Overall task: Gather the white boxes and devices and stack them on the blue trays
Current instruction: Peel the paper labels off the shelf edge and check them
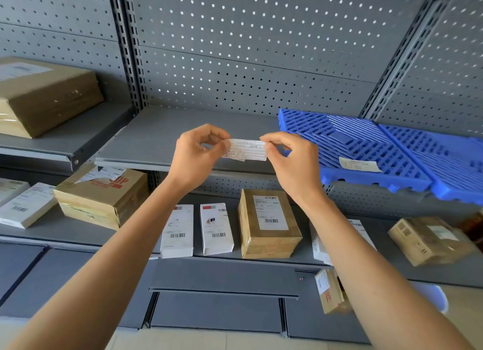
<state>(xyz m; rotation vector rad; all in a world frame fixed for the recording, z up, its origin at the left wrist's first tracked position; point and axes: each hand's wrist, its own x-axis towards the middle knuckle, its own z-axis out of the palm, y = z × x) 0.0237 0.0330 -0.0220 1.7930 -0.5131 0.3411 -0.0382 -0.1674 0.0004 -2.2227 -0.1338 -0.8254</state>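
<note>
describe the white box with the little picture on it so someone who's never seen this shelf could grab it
Start at the lower grey shelf, below both hands holding a label. Two upright white boxes stand side by side left of a taped brown parcel. Take the white box nearest that parcel: it alone shows a small product picture above its barcode.

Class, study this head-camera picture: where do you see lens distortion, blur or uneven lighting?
Head view: the wide lens splays the shelf uprights outward; the slip of paper pinched by the left hand and right hand is too soft to read; daylight shines through the pegboard holes; the blue trays look evenly lit.
</note>
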